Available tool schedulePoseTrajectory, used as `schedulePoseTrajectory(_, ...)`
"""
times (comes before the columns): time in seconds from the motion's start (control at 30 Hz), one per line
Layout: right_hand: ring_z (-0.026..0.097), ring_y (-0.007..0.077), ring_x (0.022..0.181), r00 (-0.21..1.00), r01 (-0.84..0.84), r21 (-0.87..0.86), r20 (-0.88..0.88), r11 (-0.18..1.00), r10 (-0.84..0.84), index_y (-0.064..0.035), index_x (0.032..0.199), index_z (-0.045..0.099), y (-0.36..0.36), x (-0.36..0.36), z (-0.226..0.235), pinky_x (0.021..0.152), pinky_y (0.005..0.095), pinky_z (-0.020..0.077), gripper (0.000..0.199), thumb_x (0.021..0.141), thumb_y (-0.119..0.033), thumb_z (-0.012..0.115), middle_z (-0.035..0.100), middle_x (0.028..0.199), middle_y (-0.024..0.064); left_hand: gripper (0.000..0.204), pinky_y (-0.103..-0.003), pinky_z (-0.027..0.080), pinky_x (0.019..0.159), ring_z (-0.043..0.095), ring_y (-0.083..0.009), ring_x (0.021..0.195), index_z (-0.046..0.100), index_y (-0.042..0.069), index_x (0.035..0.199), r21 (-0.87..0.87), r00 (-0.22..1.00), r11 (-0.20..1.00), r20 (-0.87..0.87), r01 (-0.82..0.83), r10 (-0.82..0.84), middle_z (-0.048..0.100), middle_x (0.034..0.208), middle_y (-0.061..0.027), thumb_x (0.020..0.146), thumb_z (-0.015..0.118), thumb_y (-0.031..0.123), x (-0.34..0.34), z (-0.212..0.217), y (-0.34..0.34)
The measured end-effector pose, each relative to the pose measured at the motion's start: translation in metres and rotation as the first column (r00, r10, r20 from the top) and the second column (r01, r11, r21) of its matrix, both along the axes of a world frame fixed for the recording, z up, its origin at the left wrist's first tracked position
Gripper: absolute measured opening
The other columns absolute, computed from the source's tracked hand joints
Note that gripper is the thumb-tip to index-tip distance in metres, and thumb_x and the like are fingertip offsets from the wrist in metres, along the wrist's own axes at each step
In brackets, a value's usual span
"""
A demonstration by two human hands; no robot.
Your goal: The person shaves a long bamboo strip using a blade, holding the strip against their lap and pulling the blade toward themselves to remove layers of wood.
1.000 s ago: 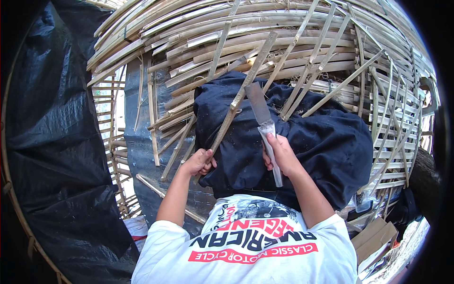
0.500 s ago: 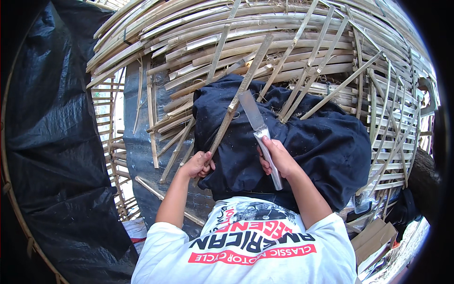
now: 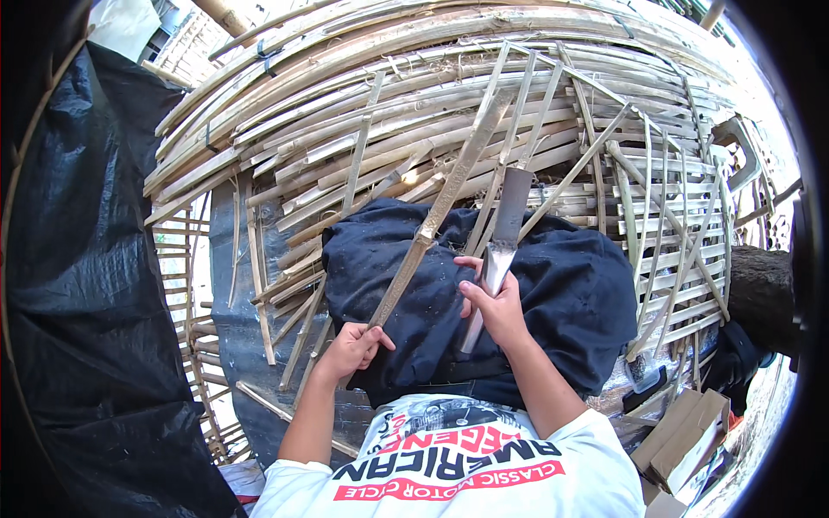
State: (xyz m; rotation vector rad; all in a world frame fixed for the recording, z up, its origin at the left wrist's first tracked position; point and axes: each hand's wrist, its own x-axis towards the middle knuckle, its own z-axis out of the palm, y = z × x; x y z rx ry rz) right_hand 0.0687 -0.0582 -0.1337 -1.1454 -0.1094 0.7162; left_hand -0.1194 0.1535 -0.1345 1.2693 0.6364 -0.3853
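Two bare hands are holding separate things: the left hand (image 3: pixel 352 348) is making a fist around the lower end of a bamboo strip (image 3: pixel 425 235), while the right hand (image 3: pixel 494 309) is gripping a metal-handled knife (image 3: pixel 500 257) more loosely, its fingers partly spread about the handle. The strip is slanting up and to the right over the dark cloth (image 3: pixel 574 289) draped across the lap, and the broad blade (image 3: pixel 515 200) is pointing away from the body, right of the strip and apart from it. If a stroke were starting from this looser hold, the handle could be twisting in the palm, and the edge could be skidding off the strip's raised node toward the left hand, lying in line below. Held only at its lower end, the strip could also be swinging aside under pressure. Beyond the cloth, thinner strips (image 3: pixel 574 171) are leaning close to the blade and could be snagging it; behind them a large stack of split bamboo (image 3: pixel 302 121) is lying.
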Motion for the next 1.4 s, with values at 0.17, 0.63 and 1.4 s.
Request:
schedulePoseTrajectory(0.17, 0.057, 0.012, 0.053, 0.994, 0.107, 0.176, 0.008, 0.979, -0.11, 0.0058, 0.118, 0.057, -0.006, 0.0, 0.006, 0.052, 0.0266, 0.0505, 0.032, 0.088, -0.002, 0.064, 0.069, 0.095, 0.014, 0.038, -0.021, 0.028, 0.044, 0.033, -0.0021, 0.048, 0.069, 0.0, 0.106, 0.087, 0.975, 0.973, 0.037, 0.216, -0.22, 0.039, 0.057, 0.0077, 0.103, 0.05, 0.033, 0.038, 0.014, -0.026)
schedulePoseTrajectory(0.63, 0.061, 0.0165, 0.051, 0.941, 0.327, 0.223, -0.163, 0.919, -0.295, -0.0071, 0.097, 0.048, -0.106, 0.018, -0.028, 0.049, 0.0291, 0.0529, 0.023, 0.086, -0.002, 0.066, 0.057, 0.127, 0.0275, 0.032, -0.02, 0.028, 0.042, 0.033, -0.0022, 0.046, 0.062, 0.0, 0.115, -0.067, 0.946, 0.944, 0.058, 0.322, -0.319, 0.039, 0.058, 0.0069, 0.104, 0.047, 0.026, 0.079, 0.011, -0.074)
schedulePoseTrajectory(1.4, 0.062, 0.0128, 0.061, 0.921, 0.384, 0.051, 0.054, 0.922, -0.386, -0.0035, 0.099, 0.049, -0.098, 0.018, 0.006, 0.057, 0.0282, 0.0549, 0.031, 0.08, 0.004, 0.072, 0.061, 0.116, 0.0195, 0.034, -0.021, 0.023, 0.042, 0.03, -0.003, 0.045, 0.054, 0.003, 0.129, 0.01, 0.937, 0.937, -0.011, 0.35, -0.349, 0.038, 0.058, 0.0056, 0.105, 0.044, 0.025, 0.084, 0.029, -0.088)
